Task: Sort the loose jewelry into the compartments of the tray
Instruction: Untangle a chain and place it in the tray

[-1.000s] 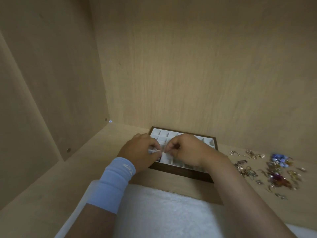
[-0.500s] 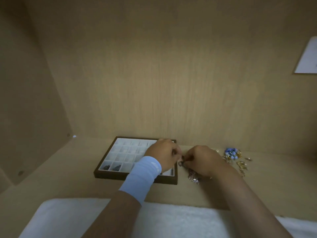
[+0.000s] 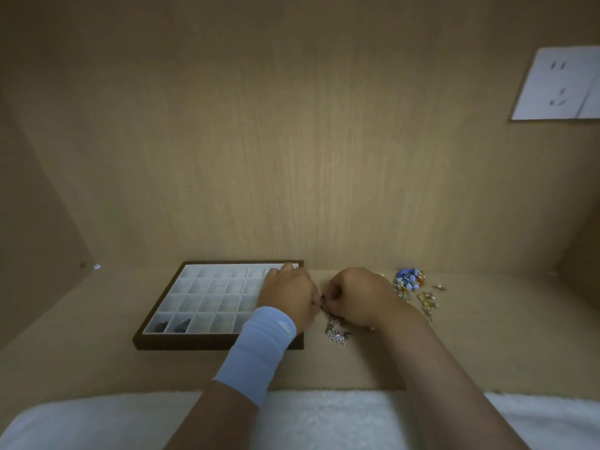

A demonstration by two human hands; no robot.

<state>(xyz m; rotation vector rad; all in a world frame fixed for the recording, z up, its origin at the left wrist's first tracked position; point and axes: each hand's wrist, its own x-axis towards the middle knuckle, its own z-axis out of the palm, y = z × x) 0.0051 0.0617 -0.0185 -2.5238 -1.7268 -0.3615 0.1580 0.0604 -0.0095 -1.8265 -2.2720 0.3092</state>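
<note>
Loose jewelry [image 3: 412,289] is lying heaped just right of my right hand [image 3: 357,297]. My left hand [image 3: 289,295] is meeting it beside the tray [image 3: 162,342], both pinching a small dark piece [image 3: 322,300]; my wristband [image 3: 259,349] is hiding the tray's right compartments.

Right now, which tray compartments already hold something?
The two leftmost in the near row of the tray, each holding a dark piece; other visible compartments look empty.
</note>
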